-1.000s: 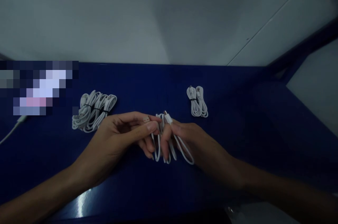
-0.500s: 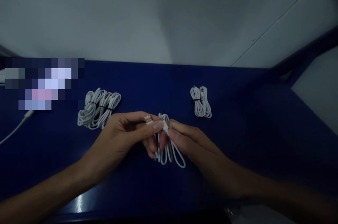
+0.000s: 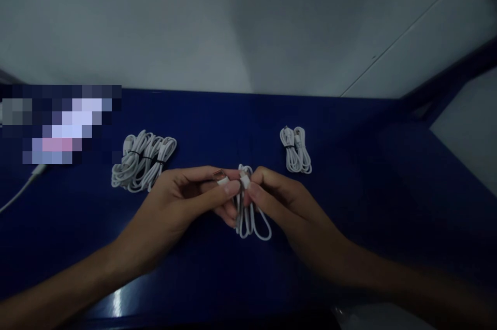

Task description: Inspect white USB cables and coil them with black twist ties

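A coiled white USB cable is held between my two hands above the blue table, its loops hanging down. My left hand is closed on it, the thumb pressing near the USB plug, whose metal end points up and to the left. My right hand pinches the cable's other white connector between thumb and forefinger, close to the left thumb tip. Part of the coil is hidden behind the fingers.
Several bundled white cables with black ties lie on the blue table at left. Two more cable bundles lie at right. A pixelated bright object with a white cord is at far left. A pale wall stands behind.
My right thumb and forefinger have shifted up around the connector, which now stands more upright. The coil has moved slightly right and up. The bundles on the table stay put.
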Tool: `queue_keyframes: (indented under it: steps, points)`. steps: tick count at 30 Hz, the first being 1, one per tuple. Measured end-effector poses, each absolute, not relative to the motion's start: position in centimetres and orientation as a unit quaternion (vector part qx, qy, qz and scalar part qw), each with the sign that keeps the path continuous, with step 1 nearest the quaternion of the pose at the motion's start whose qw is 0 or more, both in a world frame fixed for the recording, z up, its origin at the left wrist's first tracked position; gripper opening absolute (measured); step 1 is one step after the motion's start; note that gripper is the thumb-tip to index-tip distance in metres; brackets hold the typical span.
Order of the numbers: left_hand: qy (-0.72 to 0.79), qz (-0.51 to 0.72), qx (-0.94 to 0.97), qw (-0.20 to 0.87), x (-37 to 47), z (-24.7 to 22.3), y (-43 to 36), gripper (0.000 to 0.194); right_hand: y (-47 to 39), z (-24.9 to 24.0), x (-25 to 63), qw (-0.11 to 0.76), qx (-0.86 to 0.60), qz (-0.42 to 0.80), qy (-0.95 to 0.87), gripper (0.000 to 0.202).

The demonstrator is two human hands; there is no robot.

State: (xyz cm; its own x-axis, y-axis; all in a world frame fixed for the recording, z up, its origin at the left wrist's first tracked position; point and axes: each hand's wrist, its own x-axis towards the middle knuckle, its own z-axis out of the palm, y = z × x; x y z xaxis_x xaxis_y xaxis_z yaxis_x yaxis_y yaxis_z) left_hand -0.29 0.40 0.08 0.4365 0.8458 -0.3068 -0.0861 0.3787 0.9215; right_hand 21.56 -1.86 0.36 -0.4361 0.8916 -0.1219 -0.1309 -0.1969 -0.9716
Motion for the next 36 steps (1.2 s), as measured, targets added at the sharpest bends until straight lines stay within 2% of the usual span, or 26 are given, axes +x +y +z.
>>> queue_keyframes:
  steps: [5, 11, 36]
  points:
    - [0.416, 0.330, 0.463, 0.710, -0.51, 0.02, 0.55, 0.021, -1.62, 0.22, 21.54, 0.393, -0.395, 0.670, -0.490, 0.031]
    - [0.427, 0.323, 0.458, 0.709, -0.39, 0.29, 0.92, 0.009, -2.00, 0.16, 21.82, 0.408, -0.416, 0.646, -0.493, 0.029]
    - [0.429, 0.296, 0.414, 0.746, 0.02, 0.19, 1.13, 0.009, -2.28, 0.03, 21.93, 0.390, -0.416, 0.651, -0.501, 0.032]
